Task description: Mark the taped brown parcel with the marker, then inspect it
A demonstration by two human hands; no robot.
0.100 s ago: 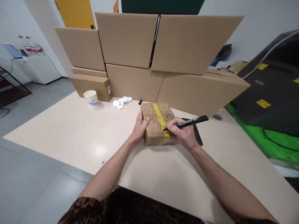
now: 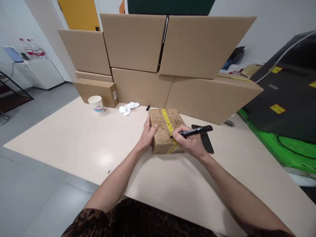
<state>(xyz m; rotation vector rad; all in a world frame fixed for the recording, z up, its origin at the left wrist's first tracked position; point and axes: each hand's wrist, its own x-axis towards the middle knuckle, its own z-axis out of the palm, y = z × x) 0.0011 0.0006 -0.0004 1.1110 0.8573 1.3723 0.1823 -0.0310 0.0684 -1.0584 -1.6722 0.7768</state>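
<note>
A small brown cardboard box (image 2: 161, 131) with black marks and a strip of yellow tape (image 2: 168, 123) lies on the pale table (image 2: 74, 138). My left hand (image 2: 148, 133) grips the box's left side, fingers curled against it. My right hand (image 2: 190, 143) is closed on a black marker (image 2: 195, 131), whose tip touches the yellow tape on top of the box. A flat black object (image 2: 206, 143) lies on the table just right of my right hand, partly hidden by it.
Large cardboard boxes (image 2: 138, 42) are stacked along the table's far edge. A paper cup (image 2: 96, 103), a crumpled white tissue (image 2: 128, 107) and a small black cap (image 2: 148, 108) lie in front of them. A green and black mat (image 2: 283, 108) is at the right.
My right hand and the marker have shifted slightly left and up along the yellow tape. The left hand and the box stay put.
</note>
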